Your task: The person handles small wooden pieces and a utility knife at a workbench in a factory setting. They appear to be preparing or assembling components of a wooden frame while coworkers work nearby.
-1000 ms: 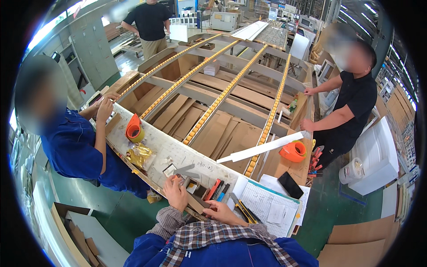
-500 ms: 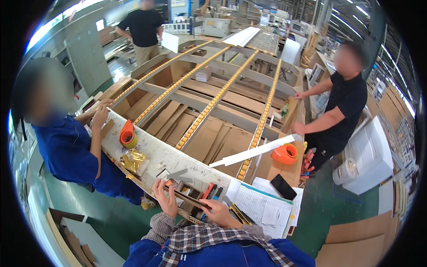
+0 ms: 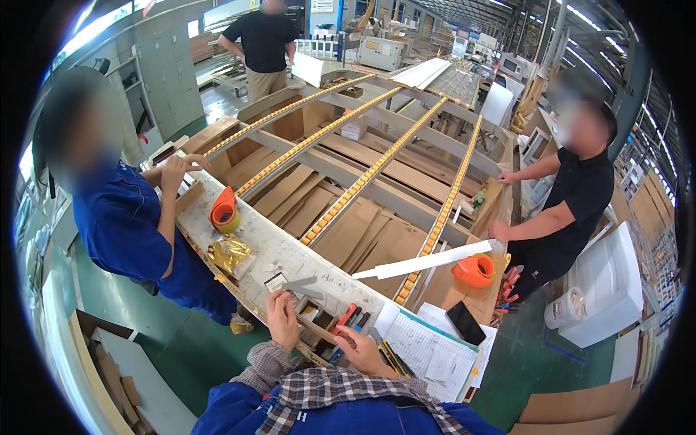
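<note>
My left hand (image 3: pixel 283 319) is at the left side of a small wooden compartment tray (image 3: pixel 314 335) on the near edge of the bench, its fingers bent and slightly apart. Over the tray's right side is my right hand (image 3: pixel 360 352), thumb and forefinger spread near the tray's brown edge. I see nothing gripped in either hand. Red-and-black handled tools (image 3: pixel 349 317) lie in the tray beside my right hand. Just beyond my left hand are flat grey strips (image 3: pixel 300 285). A yellow-and-black utility knife (image 3: pixel 391 357) lies right of my right hand.
A clipboard with paper (image 3: pixel 428 346) and a black phone (image 3: pixel 465 323) lie to the right. Orange tape dispensers (image 3: pixel 225 212) stand on both sides, with a gold packet (image 3: pixel 230 254) at left. Yellow roller rails (image 3: pixel 373 174) cross the frame. Co-workers stand left, right and behind.
My view has shifted, so the scene sits lower and further right. My fingers have loosened from the brown edge between them. The co-worker at left has lowered the hands slightly.
</note>
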`<act>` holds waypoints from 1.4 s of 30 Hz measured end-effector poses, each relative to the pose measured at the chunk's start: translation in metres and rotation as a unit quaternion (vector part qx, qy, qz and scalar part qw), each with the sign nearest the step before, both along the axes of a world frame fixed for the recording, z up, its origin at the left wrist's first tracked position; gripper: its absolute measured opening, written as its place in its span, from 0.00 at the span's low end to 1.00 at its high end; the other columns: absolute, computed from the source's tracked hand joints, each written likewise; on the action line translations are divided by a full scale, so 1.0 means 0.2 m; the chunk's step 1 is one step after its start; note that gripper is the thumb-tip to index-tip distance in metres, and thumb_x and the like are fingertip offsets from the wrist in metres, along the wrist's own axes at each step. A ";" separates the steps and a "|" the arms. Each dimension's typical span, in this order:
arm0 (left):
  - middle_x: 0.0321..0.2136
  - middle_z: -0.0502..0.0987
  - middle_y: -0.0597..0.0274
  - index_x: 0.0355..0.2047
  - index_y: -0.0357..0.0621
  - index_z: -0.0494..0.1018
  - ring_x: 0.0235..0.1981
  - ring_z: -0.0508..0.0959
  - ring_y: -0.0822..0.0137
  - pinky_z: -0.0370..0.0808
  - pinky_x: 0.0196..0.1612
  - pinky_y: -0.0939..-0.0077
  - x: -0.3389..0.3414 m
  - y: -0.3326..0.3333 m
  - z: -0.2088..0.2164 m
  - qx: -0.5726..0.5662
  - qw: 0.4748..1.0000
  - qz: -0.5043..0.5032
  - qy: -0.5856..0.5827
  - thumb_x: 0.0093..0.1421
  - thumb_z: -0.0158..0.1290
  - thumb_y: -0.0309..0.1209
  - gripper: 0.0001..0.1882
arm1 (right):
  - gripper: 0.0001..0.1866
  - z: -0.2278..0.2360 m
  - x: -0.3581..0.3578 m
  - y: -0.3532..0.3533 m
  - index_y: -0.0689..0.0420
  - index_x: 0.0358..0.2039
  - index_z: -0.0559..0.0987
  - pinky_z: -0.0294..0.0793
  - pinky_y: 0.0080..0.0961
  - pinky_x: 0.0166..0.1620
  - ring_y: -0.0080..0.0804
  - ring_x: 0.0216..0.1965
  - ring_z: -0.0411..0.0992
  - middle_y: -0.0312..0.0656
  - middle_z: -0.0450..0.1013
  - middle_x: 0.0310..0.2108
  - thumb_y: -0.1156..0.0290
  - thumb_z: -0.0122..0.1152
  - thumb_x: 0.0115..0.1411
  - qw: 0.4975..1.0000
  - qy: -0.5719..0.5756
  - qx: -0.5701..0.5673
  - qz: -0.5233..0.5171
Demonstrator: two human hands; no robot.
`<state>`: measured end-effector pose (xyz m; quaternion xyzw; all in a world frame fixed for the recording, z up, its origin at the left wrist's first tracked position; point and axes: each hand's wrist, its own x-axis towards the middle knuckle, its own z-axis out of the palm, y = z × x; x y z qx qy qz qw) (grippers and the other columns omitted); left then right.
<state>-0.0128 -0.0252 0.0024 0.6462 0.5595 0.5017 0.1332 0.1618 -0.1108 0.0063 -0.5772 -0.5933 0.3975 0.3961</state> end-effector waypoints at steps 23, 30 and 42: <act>0.33 0.70 0.47 0.32 0.35 0.68 0.36 0.71 0.50 0.69 0.39 0.66 -0.02 0.00 -0.02 -0.035 0.998 -0.041 -0.028 0.52 0.47 0.21 0.06 | 0.19 -0.02 0.01 0.02 0.63 0.45 0.71 0.66 0.12 0.28 0.15 0.24 0.66 0.35 0.73 0.29 0.64 0.53 0.58 0.948 0.185 -0.246 0.080; 0.35 0.69 0.47 0.34 0.36 0.68 0.37 0.71 0.50 0.69 0.39 0.67 -0.02 -0.01 -0.01 -0.036 0.996 -0.032 -0.071 0.54 0.46 0.21 0.07 | 0.22 -0.04 0.01 0.03 0.64 0.50 0.67 0.65 0.10 0.29 0.14 0.25 0.66 0.37 0.74 0.31 0.62 0.50 0.59 0.936 0.218 -0.264 0.089; 0.37 0.68 0.48 0.36 0.35 0.67 0.38 0.70 0.49 0.68 0.41 0.66 -0.02 0.00 0.00 -0.026 0.999 -0.031 0.000 0.56 0.42 0.22 0.08 | 0.20 -0.03 0.02 0.04 0.61 0.36 0.74 0.61 0.11 0.24 0.15 0.20 0.61 0.33 0.69 0.23 0.55 0.52 0.57 0.901 0.202 -0.366 0.114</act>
